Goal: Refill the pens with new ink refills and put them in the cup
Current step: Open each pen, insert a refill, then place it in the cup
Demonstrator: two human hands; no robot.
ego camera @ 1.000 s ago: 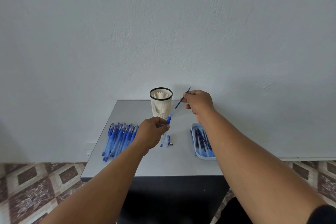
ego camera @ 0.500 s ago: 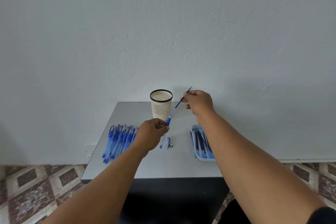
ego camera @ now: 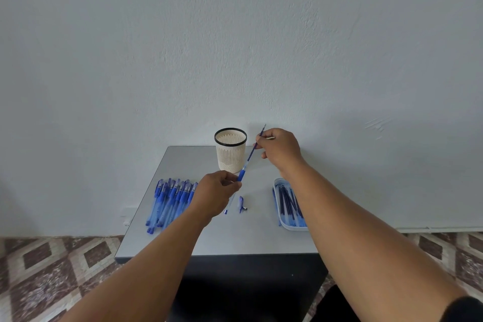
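Observation:
My left hand [ego camera: 217, 191] grips a blue pen barrel [ego camera: 241, 174] above the grey table [ego camera: 235, 238]. A thin dark-blue ink refill [ego camera: 254, 148] sticks up out of the barrel, slanting up to the right, and my right hand [ego camera: 281, 150] pinches it near its top end. Just behind stands the cream slotted cup [ego camera: 230, 150] with a black rim. A clear barrel part [ego camera: 229, 204] and a small blue cap [ego camera: 241, 204] lie on the table below my left hand.
Several blue pens [ego camera: 170, 198] lie in a row at the table's left. A white tray [ego camera: 288, 226] of several dark-blue refills sits at the right, partly under my right forearm. The table stands against a white wall, with patterned floor tiles on both sides.
The view has shifted slightly. Both hands keep their hold on the barrel and refill, and the refill's angle looks a little steeper.

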